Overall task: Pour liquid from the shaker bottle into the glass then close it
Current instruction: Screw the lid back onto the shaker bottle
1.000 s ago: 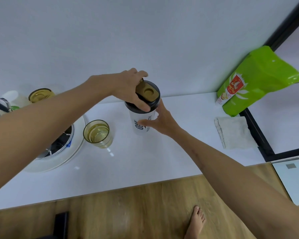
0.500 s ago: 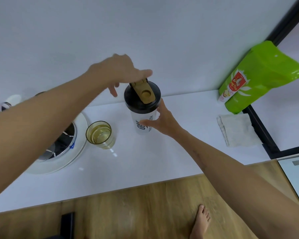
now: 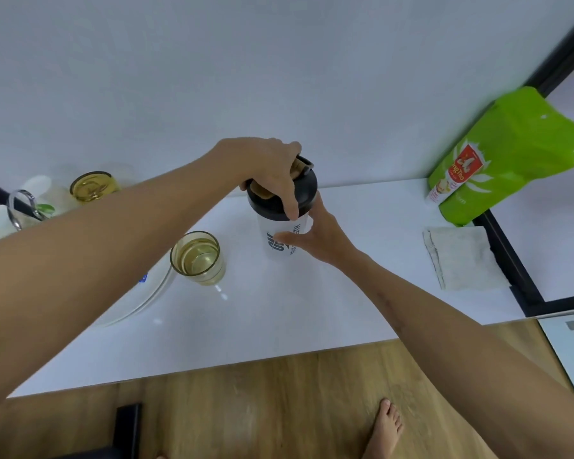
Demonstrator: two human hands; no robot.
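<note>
white counter (image 3: 279, 313): hands grip shaker bottle (image 3: 280, 241) (glass (image 3: 198, 258) beside).

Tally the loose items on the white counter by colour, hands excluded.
Amber: 2, glass with liquid; second glass at back left.
Green: 1, pouch.
White: 2, shaker bottle with black lid; folded cloth.
Total: 5

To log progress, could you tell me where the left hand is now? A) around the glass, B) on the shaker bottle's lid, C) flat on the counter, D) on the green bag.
B: the left hand grips the black lid of the shaker bottle.
</note>
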